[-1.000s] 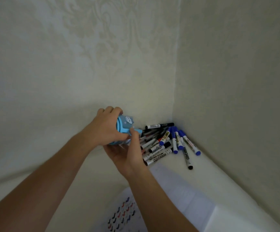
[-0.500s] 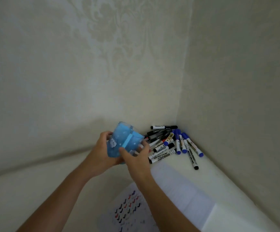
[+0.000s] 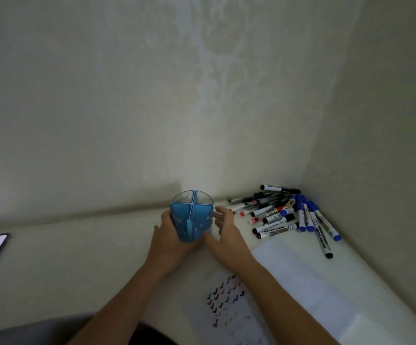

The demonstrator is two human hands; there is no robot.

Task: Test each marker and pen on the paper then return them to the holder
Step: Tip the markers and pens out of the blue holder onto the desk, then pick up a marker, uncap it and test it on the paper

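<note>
within left fingers [image 3: 165, 215], blue holder [image 3: 193, 220] upright, right fingers [image 3: 223, 213] just beside

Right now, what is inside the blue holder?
No pen sticks out of the blue holder; only its cross-shaped divider shows at the rim. Its wall hides the compartment bottoms.

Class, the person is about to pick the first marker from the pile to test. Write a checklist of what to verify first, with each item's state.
1. The blue pen holder stands upright on the table: ok.
2. The holder is emptied: nothing sticks out; compartment bottoms cannot tell.
3. The left hand is off the holder: not ok, it grips its side.
4. The right hand is free: ok, fingers relaxed, holding nothing.
5. The markers and pens are in sight: ok, piled right of the holder.
6. The test paper is ready: ok, it lies near the person, tick marks on it.
</note>
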